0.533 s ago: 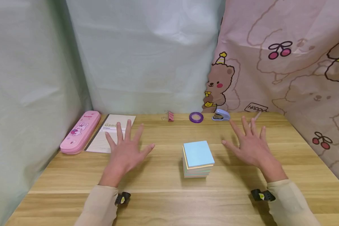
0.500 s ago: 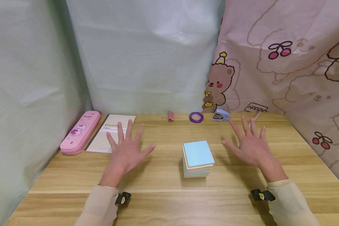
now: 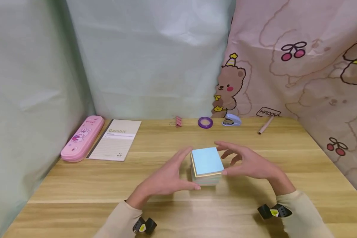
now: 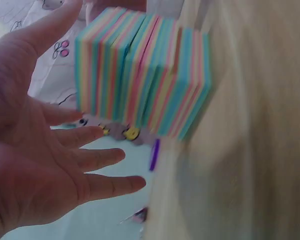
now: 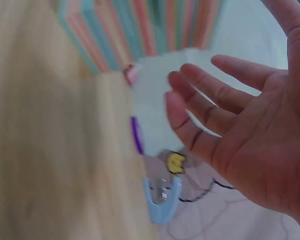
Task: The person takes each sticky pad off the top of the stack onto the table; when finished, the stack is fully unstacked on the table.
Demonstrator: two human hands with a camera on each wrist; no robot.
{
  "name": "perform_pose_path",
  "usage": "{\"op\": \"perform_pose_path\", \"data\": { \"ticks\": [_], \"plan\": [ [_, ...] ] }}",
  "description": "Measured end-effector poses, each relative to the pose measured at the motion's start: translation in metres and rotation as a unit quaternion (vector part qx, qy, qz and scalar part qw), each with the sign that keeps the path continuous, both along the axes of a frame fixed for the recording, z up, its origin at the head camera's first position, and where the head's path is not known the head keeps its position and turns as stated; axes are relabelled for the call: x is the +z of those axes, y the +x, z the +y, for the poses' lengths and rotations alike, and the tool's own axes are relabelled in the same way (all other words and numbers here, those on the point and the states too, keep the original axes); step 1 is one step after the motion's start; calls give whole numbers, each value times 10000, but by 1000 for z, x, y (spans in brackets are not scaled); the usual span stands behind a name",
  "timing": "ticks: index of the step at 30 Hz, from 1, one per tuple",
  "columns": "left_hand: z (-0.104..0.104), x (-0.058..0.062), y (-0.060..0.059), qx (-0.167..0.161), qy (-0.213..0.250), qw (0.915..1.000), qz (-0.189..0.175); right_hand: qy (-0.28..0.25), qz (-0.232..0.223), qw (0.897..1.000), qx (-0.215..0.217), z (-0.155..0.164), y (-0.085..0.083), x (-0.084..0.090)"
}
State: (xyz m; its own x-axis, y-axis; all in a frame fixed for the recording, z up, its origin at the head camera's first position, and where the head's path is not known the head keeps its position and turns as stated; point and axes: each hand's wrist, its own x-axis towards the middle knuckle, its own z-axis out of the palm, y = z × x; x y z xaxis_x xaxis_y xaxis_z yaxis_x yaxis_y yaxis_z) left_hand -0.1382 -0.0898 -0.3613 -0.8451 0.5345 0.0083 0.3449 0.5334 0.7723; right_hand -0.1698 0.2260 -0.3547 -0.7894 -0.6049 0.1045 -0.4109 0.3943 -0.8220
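Both hands flank the sticky-note block point(image 3: 206, 165) at centre frame on the table point(image 3: 77, 185). Left hand point(image 3: 166, 177) and right hand point(image 3: 250, 163) are spread-fingered, close beside it, gripping nothing.

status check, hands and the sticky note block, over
Left hand open, flanking the sticky note block. Right hand open on the opposite side; contact unclear. Block upright on the table. Nothing between hands and block.
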Motion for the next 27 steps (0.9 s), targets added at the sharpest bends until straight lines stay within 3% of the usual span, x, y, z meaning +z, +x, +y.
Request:
{"op": "perform_pose_path", "data": {
  "ticks": [5,11,17,27],
  "plan": [
    [9,-10,-1,358,496,9972,-430,-197,-233,9995,75,-11,-2,-6],
    [14,-19,-4,365,904,9933,-621,-131,-163,9997,-96,-13,0,-9],
    [15,-20,-5,321,950,9929,-632,48,-129,9997,-199,-13,1,-9],
    [14,-20,-5,306,917,9932,-644,-225,44,9995,-199,-9,0,-7]
  ]
}}
